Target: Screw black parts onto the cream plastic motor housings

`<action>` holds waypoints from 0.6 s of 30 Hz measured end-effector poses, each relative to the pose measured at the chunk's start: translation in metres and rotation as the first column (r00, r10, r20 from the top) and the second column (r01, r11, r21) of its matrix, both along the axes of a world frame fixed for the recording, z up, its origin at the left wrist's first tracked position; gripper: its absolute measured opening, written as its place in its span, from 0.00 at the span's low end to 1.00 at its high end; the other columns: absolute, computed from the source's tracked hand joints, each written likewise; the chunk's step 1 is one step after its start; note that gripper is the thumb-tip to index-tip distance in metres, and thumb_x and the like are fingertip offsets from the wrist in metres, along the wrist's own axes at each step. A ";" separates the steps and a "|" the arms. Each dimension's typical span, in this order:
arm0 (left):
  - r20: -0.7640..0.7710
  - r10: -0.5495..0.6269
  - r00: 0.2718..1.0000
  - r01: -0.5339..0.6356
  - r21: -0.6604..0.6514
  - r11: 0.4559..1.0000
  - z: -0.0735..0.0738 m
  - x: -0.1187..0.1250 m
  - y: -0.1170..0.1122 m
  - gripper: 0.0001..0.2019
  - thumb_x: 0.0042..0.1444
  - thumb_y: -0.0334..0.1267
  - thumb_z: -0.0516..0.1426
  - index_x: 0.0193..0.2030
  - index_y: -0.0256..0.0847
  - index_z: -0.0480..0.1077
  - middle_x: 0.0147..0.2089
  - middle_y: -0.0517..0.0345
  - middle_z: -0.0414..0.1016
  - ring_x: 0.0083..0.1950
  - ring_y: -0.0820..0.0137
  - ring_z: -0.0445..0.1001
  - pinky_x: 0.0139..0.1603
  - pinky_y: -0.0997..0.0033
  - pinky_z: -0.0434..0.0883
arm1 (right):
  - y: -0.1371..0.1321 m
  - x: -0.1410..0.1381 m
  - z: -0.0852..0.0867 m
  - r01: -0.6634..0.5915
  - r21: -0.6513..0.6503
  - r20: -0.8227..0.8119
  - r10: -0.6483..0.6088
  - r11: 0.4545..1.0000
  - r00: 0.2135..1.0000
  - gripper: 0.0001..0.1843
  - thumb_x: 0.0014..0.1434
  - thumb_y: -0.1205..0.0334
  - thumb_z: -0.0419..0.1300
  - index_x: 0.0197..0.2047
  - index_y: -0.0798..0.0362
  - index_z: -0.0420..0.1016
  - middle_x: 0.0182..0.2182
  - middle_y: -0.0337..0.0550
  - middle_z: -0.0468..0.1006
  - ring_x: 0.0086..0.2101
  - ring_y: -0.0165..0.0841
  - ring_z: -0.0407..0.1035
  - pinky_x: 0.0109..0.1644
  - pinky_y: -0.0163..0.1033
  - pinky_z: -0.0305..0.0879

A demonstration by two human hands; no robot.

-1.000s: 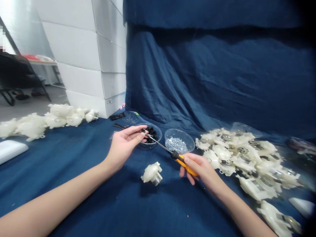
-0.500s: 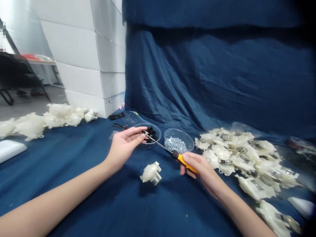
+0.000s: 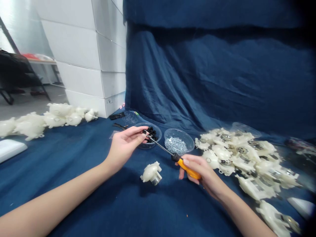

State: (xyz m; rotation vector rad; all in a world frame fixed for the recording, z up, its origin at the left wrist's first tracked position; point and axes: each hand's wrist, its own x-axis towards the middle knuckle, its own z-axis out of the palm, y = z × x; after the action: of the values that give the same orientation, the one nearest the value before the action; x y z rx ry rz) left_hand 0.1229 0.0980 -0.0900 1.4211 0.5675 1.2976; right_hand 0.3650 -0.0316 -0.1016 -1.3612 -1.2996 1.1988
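Note:
My right hand [image 3: 201, 172] grips the orange handle of a screwdriver [image 3: 172, 156] whose shaft points up and left. My left hand [image 3: 124, 144] pinches something small at the screwdriver's tip, just in front of a clear bowl of black parts [image 3: 151, 133]. Beside it stands a clear bowl of silver screws [image 3: 179, 141]. A single white plastic housing [image 3: 151, 172] lies on the blue cloth between my hands.
A big heap of white housings [image 3: 247, 158] covers the right side, and another row of white housings [image 3: 44, 120] lies far left. Stacked white boxes [image 3: 86, 56] stand at the back left. Blue cloth [image 3: 222, 82] hangs behind. A white slab [image 3: 10, 149] sits at the left edge.
Both hands keep nearly the same pose. My right hand has slid slightly back along the screwdriver handle.

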 end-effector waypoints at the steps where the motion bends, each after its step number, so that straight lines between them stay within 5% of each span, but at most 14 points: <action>1: 0.003 0.007 1.000 -0.007 -0.002 1.000 0.000 0.000 0.000 0.14 0.55 0.38 0.68 0.48 0.40 0.81 0.44 0.53 0.85 0.45 0.65 0.83 0.47 0.70 0.82 | 0.000 -0.001 0.000 0.037 0.035 0.015 -0.038 0.999 0.999 0.20 0.60 0.44 0.64 0.44 0.53 0.74 0.30 0.40 0.78 0.20 0.23 0.55 0.23 0.31 0.48; 5: -0.002 0.031 1.000 -0.031 -0.011 0.999 0.001 0.001 0.000 0.15 0.55 0.38 0.68 0.49 0.39 0.81 0.42 0.52 0.85 0.43 0.65 0.83 0.46 0.68 0.82 | 0.000 0.001 -0.006 0.220 0.183 0.161 -0.250 0.958 0.955 0.23 0.50 0.49 0.74 0.42 0.49 0.70 0.33 0.37 0.75 0.27 0.28 0.67 0.31 0.34 0.63; 8: -0.019 0.022 1.000 -0.022 -0.006 1.000 0.001 0.000 0.000 0.16 0.55 0.39 0.68 0.50 0.38 0.81 0.43 0.50 0.84 0.43 0.64 0.83 0.47 0.66 0.83 | 0.002 0.005 -0.009 0.231 0.222 0.215 -0.279 0.947 0.936 0.20 0.54 0.46 0.71 0.43 0.50 0.75 0.35 0.42 0.79 0.33 0.34 0.72 0.37 0.39 0.69; 11: -0.037 0.013 0.999 -0.010 0.070 0.998 0.000 -0.002 -0.001 0.14 0.56 0.38 0.67 0.49 0.40 0.81 0.45 0.52 0.82 0.44 0.66 0.82 0.48 0.68 0.82 | 0.003 0.008 -0.006 0.129 0.149 0.140 -0.150 0.980 0.979 0.21 0.61 0.43 0.64 0.44 0.53 0.77 0.35 0.46 0.81 0.29 0.32 0.71 0.32 0.37 0.64; 14: -0.036 0.003 0.999 0.001 0.101 0.995 -0.001 -0.001 0.000 0.14 0.57 0.38 0.67 0.49 0.41 0.81 0.45 0.53 0.82 0.43 0.68 0.82 0.48 0.70 0.82 | 0.002 0.006 -0.002 0.023 0.015 -0.007 -0.022 1.000 1.000 0.23 0.66 0.41 0.56 0.45 0.54 0.74 0.29 0.44 0.80 0.19 0.25 0.59 0.24 0.33 0.49; 18: 0.003 0.025 1.000 -0.025 -0.023 0.999 0.000 0.000 0.001 0.16 0.56 0.39 0.68 0.50 0.39 0.81 0.43 0.51 0.84 0.42 0.66 0.83 0.47 0.69 0.82 | -0.001 0.000 -0.004 0.129 0.186 0.106 -0.150 0.974 0.983 0.23 0.53 0.48 0.71 0.45 0.49 0.70 0.36 0.39 0.78 0.27 0.27 0.65 0.29 0.33 0.58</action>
State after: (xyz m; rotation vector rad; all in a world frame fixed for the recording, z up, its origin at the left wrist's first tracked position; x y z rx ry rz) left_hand 0.1233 0.0987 -0.0905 1.3964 0.5977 1.3094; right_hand 0.3651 -0.0324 -0.1052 -1.3852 -1.3360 0.8954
